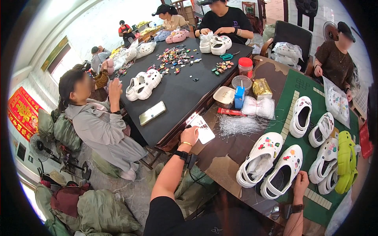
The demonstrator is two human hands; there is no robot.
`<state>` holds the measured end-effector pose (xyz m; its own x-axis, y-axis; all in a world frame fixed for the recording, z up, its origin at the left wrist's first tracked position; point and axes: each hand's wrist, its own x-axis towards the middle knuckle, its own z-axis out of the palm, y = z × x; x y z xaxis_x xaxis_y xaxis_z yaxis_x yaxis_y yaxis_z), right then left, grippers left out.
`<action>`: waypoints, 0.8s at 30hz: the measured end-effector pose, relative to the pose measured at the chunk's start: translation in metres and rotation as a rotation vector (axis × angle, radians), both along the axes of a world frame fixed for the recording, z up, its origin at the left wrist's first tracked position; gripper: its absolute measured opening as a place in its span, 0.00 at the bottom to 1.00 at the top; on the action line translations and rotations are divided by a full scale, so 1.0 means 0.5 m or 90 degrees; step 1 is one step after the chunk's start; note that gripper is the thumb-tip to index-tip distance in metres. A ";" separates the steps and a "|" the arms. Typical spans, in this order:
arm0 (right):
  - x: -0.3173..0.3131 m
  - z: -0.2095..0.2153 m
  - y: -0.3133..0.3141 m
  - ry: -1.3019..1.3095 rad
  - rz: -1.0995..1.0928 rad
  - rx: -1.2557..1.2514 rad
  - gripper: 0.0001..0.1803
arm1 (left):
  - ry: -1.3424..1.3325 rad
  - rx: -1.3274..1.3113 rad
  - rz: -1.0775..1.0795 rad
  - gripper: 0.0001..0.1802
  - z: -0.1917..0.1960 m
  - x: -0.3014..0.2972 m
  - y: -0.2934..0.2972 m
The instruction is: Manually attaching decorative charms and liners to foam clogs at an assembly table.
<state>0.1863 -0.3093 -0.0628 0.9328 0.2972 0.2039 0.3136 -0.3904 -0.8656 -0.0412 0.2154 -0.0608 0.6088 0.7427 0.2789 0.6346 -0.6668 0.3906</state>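
Note:
My left hand (189,135) reaches to the near edge of the dark table, its fingers closed on a white card (205,135) with print on it. Another pale card lies partly under or against it. On the brown tabletop, my right hand (301,183) rests with loosely bent fingers beside a white clog (282,172) decorated with colourful charms; nothing shows in it. To that clog's left stands its match, a white clog (260,158) with clear plastic stuffed inside. Whether my right fingertips touch the clog's side is hard to tell.
More white clogs (301,117) and lime-green clogs (346,161) stand on the green mat at right. Ahead lie clear plastic fasteners (240,125), tubs and a blue carton (239,97). The black table bears loose charms (173,59), a phone (152,113) and clogs. Several people sit around it.

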 end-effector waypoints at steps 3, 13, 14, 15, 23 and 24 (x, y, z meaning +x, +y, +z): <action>0.003 -0.008 -0.003 -0.001 -0.001 0.000 0.05 | -0.011 0.005 0.005 0.10 -0.001 -0.001 0.003; 0.007 -0.017 -0.007 -0.023 -0.001 -0.008 0.05 | 0.011 0.018 0.045 0.08 -0.008 0.011 0.007; 0.007 -0.015 -0.005 -0.023 0.000 -0.008 0.05 | 0.014 0.009 0.044 0.08 -0.012 0.011 0.010; 0.005 -0.010 -0.002 -0.023 0.002 -0.006 0.05 | 0.017 -0.001 0.044 0.08 -0.016 0.011 0.012; 0.002 -0.005 -0.001 -0.016 0.000 -0.005 0.06 | 0.016 -0.059 0.062 0.12 -0.022 0.012 0.007; 0.002 -0.003 0.000 -0.017 0.001 -0.004 0.06 | 0.015 -0.078 0.062 0.14 -0.022 0.010 0.008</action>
